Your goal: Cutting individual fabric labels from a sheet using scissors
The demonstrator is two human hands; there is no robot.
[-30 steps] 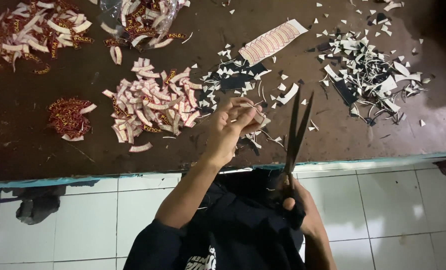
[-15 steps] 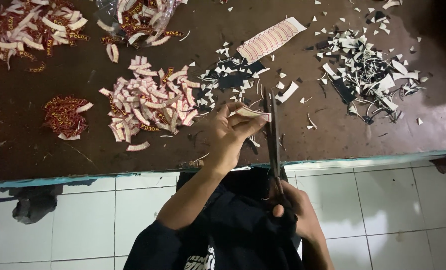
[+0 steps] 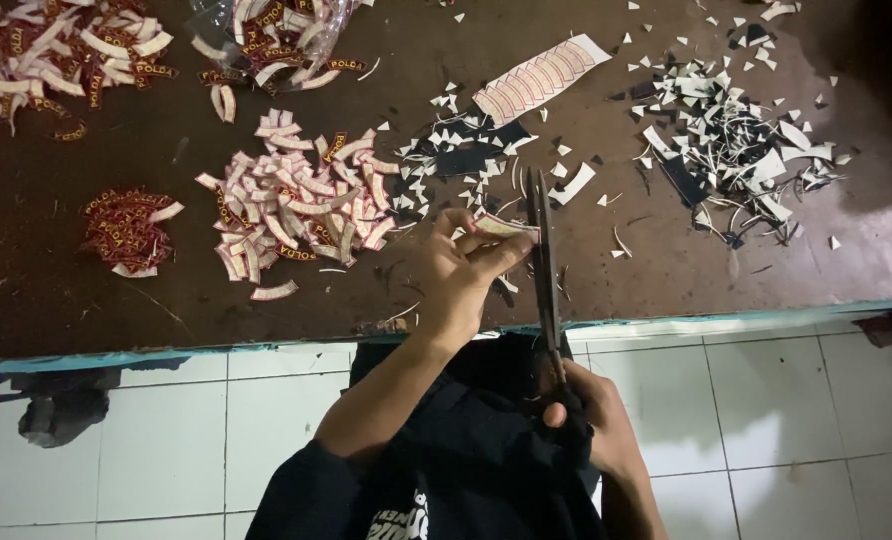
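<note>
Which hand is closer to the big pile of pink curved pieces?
The left hand. It sits just right of the pink pile, pinching a small patch. The right hand is farther back, off the table edge, holding the scissors.

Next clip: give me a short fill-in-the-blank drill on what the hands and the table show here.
1. The right hand holds a pair of ____, blades pointing away from the person.
2. The left hand pinches a small curved ____ against the blades.
3. The pile of cut curved pieces lies to the ____ of the left hand.
4. The floor below the table edge is covered in white ____.

Missing words: scissors; strip; left; tiles
</note>
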